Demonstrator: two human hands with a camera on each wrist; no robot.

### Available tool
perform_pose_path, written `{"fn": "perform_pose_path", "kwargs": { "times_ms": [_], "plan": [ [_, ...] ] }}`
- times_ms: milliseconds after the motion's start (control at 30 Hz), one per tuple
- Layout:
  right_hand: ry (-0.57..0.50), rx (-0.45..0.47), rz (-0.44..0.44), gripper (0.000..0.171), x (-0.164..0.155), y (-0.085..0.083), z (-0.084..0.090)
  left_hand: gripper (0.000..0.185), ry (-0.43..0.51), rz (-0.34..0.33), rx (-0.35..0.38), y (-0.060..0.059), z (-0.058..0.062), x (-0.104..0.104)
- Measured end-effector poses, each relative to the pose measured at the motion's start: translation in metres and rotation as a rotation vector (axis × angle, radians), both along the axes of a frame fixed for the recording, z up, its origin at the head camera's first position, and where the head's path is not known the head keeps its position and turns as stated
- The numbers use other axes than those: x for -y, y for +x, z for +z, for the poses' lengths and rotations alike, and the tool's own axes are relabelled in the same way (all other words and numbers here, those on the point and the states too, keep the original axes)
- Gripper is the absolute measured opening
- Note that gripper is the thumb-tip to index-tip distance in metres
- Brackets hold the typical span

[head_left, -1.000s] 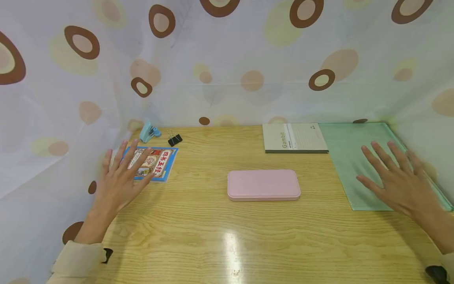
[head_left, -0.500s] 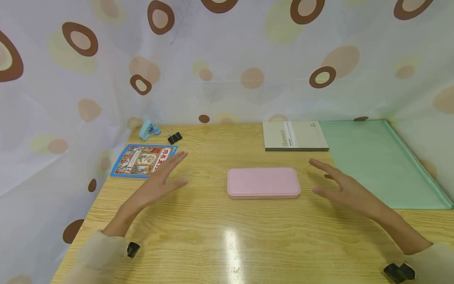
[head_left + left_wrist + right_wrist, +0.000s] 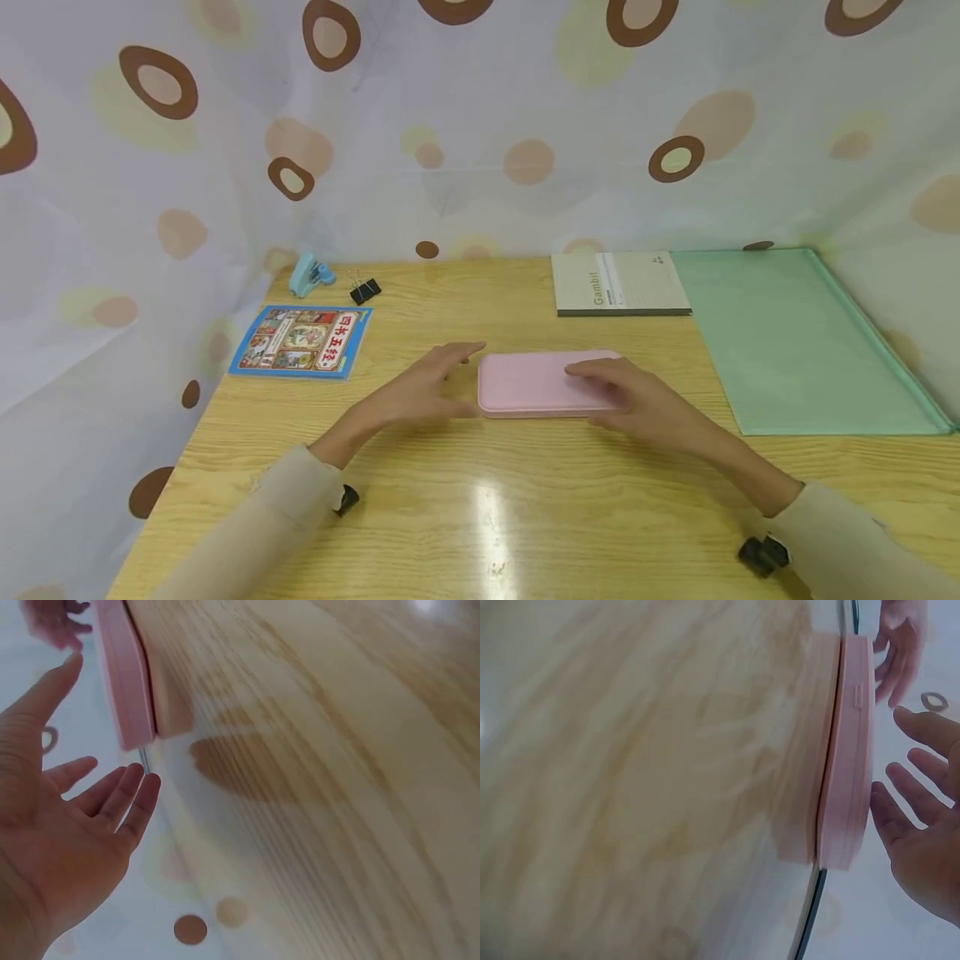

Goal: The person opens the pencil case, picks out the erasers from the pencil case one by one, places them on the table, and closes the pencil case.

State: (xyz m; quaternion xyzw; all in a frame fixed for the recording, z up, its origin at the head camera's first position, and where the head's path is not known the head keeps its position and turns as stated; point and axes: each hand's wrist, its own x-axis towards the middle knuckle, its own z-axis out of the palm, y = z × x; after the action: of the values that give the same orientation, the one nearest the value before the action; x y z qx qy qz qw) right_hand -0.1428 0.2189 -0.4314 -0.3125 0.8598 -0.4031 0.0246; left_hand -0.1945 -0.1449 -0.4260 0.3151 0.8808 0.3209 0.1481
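A flat pink case [image 3: 528,383] with rounded corners lies in the middle of the wooden table. At its left end my left hand [image 3: 420,387] hovers with thumb and fingers spread, the fingertips just off the edge. Over the other end reaches my right hand [image 3: 648,407], its fingers overlapping the case's right side in the head view. The left wrist view shows the left hand [image 3: 71,836] with loose fingers and nothing in its palm. In the right wrist view the right hand [image 3: 930,825] has its fingers apart, the lowest ones right by the pink case [image 3: 847,757].
A blue-bordered booklet [image 3: 300,342] lies at the left, with a light blue stapler-like item [image 3: 309,275] and a black binder clip [image 3: 365,291] behind it. A Gambit notebook [image 3: 621,283] and a green folder [image 3: 817,350] lie at the back right. Patterned cloth [image 3: 480,125] walls the table.
Both hands have swung inward from the sides, the left off the booklet and the right off the green folder, to the two ends of the pink case. The case has stayed in place.
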Motion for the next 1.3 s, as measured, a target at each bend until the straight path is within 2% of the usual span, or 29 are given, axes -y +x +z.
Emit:
{"fn": "perform_pose_path", "kwargs": {
  "times_ms": [133, 267, 433, 767, 900, 1067, 1300],
  "plan": [
    [0.026, 0.044, 0.009, 0.061, 0.012, -0.006, -0.004, 0.104, -0.046, -0.013, -0.002, -0.002, -0.007, -0.013],
    [0.048, 0.050, 0.030, 0.059, 0.017, -0.012, -0.005, 0.109, -0.101, -0.008, -0.026, 0.001, -0.010, -0.020],
    [0.058, 0.027, 0.074, 0.054, 0.019, -0.016, -0.006, 0.107, -0.152, -0.006, -0.088, 0.003, -0.011, -0.028],
    [0.116, -0.017, 0.088, 0.054, 0.027, -0.023, -0.011, 0.098, -0.172, 0.031, -0.162, 0.003, -0.013, -0.036],
    [0.130, -0.056, 0.094, 0.054, 0.027, -0.026, -0.012, 0.095, -0.190, 0.039, -0.189, 0.002, -0.013, -0.039],
    [0.165, -0.157, 0.102, 0.054, 0.027, -0.027, -0.015, 0.093, -0.201, 0.042, -0.196, 0.001, -0.013, -0.041],
    [0.280, -0.296, 0.079, 0.056, 0.032, -0.030, -0.013, 0.091, -0.179, 0.051, -0.210, 0.000, -0.012, -0.039]
  ]
}}
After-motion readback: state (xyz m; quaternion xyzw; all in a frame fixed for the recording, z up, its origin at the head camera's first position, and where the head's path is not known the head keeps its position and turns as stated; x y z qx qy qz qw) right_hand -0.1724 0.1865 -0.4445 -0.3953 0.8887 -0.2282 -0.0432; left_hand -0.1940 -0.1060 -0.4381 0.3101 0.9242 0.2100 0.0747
